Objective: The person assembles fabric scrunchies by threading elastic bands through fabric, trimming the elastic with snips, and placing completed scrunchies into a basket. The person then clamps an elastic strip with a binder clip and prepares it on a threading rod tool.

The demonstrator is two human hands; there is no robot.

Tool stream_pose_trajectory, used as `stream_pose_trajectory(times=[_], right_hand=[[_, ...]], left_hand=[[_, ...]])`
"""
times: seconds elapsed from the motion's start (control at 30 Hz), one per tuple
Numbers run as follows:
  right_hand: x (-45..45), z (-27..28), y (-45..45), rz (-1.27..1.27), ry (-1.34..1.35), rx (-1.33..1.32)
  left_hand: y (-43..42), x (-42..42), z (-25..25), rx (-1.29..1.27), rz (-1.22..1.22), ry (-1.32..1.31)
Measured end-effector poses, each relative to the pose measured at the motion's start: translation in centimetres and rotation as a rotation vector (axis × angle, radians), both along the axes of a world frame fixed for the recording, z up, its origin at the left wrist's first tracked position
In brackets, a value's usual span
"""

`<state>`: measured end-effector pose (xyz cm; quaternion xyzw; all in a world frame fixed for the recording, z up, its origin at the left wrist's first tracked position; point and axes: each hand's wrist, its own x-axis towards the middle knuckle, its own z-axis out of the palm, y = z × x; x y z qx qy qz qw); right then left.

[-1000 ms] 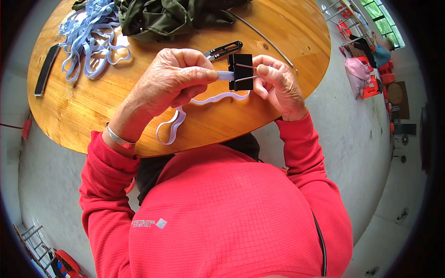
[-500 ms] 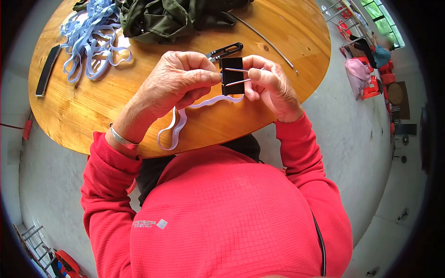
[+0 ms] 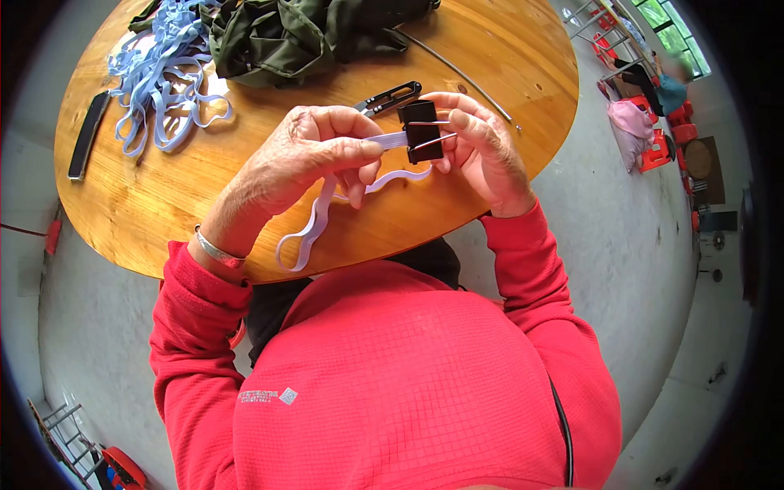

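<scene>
A black binder clip (image 3: 422,135) with two wire handles is in my right hand (image 3: 487,159), its fingers closed about the clip's right side and handles. My left hand (image 3: 302,159) pinches a pale lilac elastic band (image 3: 389,140) between thumb and forefinger. A short, straight length of the band runs from those fingertips to the clip's left edge. More of it loops down over the table and runs right, under the clip. Whether the band is clamped inside the clip is hidden. Just behind the hands lies a black slotted-handle tool (image 3: 390,97), partly covered by my left hand.
On the round wooden table (image 3: 523,73) lie a heap of light blue elastic (image 3: 167,82), dark green cloth (image 3: 273,45), a black strip (image 3: 88,135) and a thin metal rod (image 3: 461,73). Another person (image 3: 671,90) is at the far right, near red stools (image 3: 656,151).
My left hand has moved slightly left and down from the clip, and a length of band now shows between them. The clip has shifted a little right and tilted.
</scene>
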<state>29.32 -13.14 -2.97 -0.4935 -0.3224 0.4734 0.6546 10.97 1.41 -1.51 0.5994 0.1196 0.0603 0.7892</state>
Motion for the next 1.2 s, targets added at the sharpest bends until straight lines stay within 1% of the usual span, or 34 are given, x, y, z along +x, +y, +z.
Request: stream_pose_trajectory(times=[0.1,0.23,0.27,0.37,0.4,0.53,0.63,0.67,0.77,0.9,0.93,1.07,1.17,1.2], right_hand=[[0.9,0.4,-0.6,-0.023,0.009,0.023],[2.6,-0.2,-1.4,-0.064,-0.011,0.072],[2.7,0.0,-1.5,-0.083,0.000,0.076],[4.9,-0.7,-2.1,-0.113,-0.066,0.078],[5.2,-0.6,-2.2,-0.170,-0.100,0.061],[6.1,-0.4,-2.7,-0.269,-0.078,0.004],[6.9,-1.5,-3.0,-0.262,-0.029,-0.004],[6.7,-1.3,-2.9,-0.261,-0.044,0.009],[6.6,-0.9,-2.9,-0.328,-0.250,-0.028],[7.1,-0.8,-2.8,-0.392,-0.338,-0.076],[7.0,-0.7,-2.8,-0.407,-0.363,-0.092],[6.9,-0.8,-2.4,-0.478,-0.518,-0.152],[7.1,-0.6,-2.5,-0.399,-0.535,-0.239],[7.1,-0.6,-2.6,-0.447,-0.766,-0.266]], left_hand=[[-0.1,-0.1,0.6,0.052,-0.055,0.002],[0.1,0.0,-0.2,0.064,-0.121,-0.101],[0.2,-0.1,-0.3,0.029,-0.136,-0.084],[0.2,-0.3,0.9,0.123,-0.178,-0.019],[0.1,-0.3,1.3,0.133,-0.192,0.020],[0.1,-0.3,0.2,0.061,-0.290,-0.047],[0.4,-0.4,0.6,-0.009,-0.391,-0.051],[0.6,-0.5,0.2,-0.043,-0.426,-0.094],[0.5,-0.9,0.0,-0.153,-0.437,-0.140],[0.7,-1.3,0.9,-0.236,-0.458,-0.263],[0.8,-1.1,0.2,-0.227,-0.452,-0.380],[1.5,-1.0,0.0,-0.191,-0.424,-0.508],[1.8,-1.4,0.1,-0.156,-0.349,-0.553],[1.5,-1.6,0.5,-0.228,-0.300,-0.524]])
